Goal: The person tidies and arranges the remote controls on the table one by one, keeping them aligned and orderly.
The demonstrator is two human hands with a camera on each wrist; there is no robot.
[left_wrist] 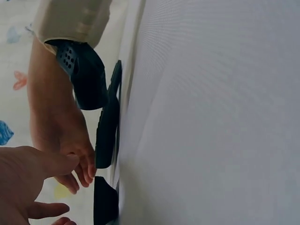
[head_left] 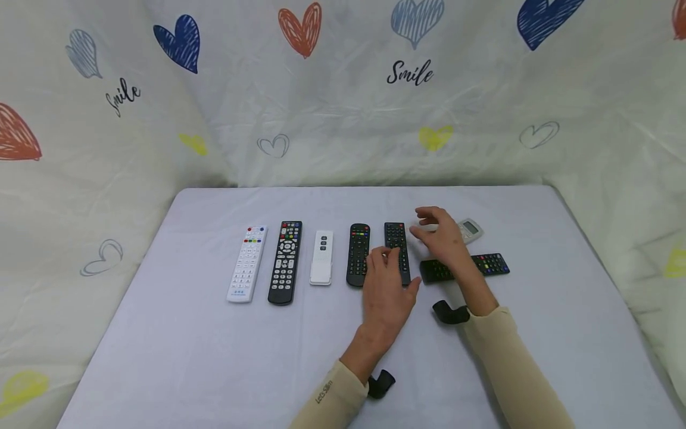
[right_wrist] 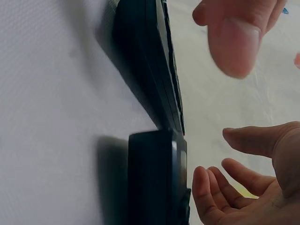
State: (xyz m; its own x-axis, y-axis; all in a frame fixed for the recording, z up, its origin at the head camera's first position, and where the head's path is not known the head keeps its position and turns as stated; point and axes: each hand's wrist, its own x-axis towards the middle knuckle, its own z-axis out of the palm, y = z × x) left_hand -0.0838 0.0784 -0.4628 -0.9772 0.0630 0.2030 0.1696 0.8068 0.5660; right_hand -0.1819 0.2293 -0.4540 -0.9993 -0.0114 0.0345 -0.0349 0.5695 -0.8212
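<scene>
My left hand hovers with relaxed fingers over the lower part of a slim black remote control, covering some of it. Just left of these fingers lies a black remote with rounded ends. My right hand, fingers loosely bent and apart from the thumb, is held above the table to the right of the slim remote. Beneath the right wrist a black remote lies crosswise, its middle hidden. A small white remote with a display is partly behind the right hand. Neither hand holds anything.
To the left, in a row, lie a white remote with coloured buttons, a long black remote and a short white remote. They rest on a white-covered table. A heart-printed cloth rises behind the far edge.
</scene>
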